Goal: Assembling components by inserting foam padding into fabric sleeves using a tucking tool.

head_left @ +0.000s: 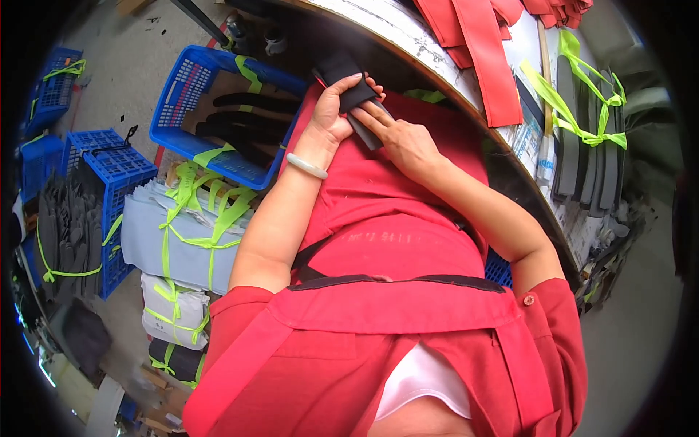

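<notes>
A red apron (393, 313) spreads nearest, and above its lap, beside the long edge of the tabletop (397, 28), is a black fabric strip (341, 69) with a grey lower end. The left hand (333, 105) pinches the black part, its fingers partly hidden. The right hand (406, 144) presses fingers on the grey; its thumb's hidden, so I can't tell whether it pinches. The far end sinks into shadow.

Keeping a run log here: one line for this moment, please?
left hand: gripping dark material; right hand: touching dark material; nearby: blue basket, red strips
</notes>
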`<state>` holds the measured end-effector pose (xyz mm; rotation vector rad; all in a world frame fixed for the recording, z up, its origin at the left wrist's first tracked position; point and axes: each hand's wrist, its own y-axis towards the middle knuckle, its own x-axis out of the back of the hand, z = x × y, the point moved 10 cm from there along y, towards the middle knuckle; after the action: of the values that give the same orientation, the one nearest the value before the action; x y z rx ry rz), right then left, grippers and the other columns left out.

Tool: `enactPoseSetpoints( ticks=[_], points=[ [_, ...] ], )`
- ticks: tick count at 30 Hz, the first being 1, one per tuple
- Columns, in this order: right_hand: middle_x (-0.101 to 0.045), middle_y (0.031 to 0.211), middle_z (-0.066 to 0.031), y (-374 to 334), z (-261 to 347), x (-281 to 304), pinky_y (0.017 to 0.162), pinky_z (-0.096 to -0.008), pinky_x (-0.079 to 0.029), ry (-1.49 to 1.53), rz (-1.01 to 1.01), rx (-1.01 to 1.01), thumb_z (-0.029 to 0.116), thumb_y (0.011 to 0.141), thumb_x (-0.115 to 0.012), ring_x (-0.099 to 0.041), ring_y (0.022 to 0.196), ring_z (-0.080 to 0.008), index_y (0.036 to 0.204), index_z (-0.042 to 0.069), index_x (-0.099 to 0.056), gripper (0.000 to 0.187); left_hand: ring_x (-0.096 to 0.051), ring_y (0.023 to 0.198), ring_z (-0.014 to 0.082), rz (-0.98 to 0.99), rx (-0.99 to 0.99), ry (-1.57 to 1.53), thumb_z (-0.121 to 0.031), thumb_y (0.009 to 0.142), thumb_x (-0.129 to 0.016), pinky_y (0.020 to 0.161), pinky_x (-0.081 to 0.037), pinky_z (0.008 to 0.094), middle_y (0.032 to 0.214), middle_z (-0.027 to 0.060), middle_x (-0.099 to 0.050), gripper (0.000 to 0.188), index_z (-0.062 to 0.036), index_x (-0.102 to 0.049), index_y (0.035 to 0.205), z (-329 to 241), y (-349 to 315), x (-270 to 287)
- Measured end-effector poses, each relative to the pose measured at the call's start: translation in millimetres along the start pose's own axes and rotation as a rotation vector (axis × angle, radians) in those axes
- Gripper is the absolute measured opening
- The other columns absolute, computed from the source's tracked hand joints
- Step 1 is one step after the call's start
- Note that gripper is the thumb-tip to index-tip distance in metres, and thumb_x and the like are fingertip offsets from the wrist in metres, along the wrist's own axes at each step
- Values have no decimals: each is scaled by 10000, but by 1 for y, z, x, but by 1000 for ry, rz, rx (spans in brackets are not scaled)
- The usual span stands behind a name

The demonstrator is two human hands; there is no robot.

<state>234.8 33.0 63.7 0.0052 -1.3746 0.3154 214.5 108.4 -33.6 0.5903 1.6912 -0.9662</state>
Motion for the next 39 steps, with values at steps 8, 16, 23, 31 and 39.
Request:
enactPoseSetpoints(
  ticks=[8,16,23,31,39],
  points=[
    [-598,1175,-101,49,-13,-10,601,-423,-534,65,-38,-31,35,781,-564,-662,745,-313,1342,165,-461,586,-641,950,278,45,-34,-34,-141,909,-592,979,-486,421,962,127,-661,200,11,-603,1038,0,-2,-8],
    [-617,1101,-140,24,-12,-5,668,-447,-529,271,-96,29,-13,756,-545,-651,822,-352,1196,122,-578,461,-665,883,256,-100,-154,124,-45,866,-629,894,-534,381,949,144,-672,189,-6,-611,1050,-14,-8,1],
    [-649,1014,-118,40,4,1,611,-407,-538,141,-114,113,57,825,-532,-671,781,-299,1048,100,-626,246,-623,959,279,-65,-99,19,-50,859,-617,945,-496,412,961,138,-646,194,-1,-586,1044,-24,-5,14],
    [-616,1187,-24,42,-7,1,566,-387,-542,177,-244,77,56,836,-537,-674,721,-298,1253,168,-574,434,-572,977,260,118,-48,-98,-99,924,-556,997,-443,384,987,120,-587,290,30,-479,1172,-12,-4,-8],
    [-624,1190,-49,23,5,20,636,-395,-559,244,-146,132,23,844,-532,-671,806,-327,1196,134,-611,378,-607,1069,316,-7,-104,-24,-199,951,-545,981,-485,434,1109,182,-636,287,21,-559,1135,-27,-18,-4]
  ],
)
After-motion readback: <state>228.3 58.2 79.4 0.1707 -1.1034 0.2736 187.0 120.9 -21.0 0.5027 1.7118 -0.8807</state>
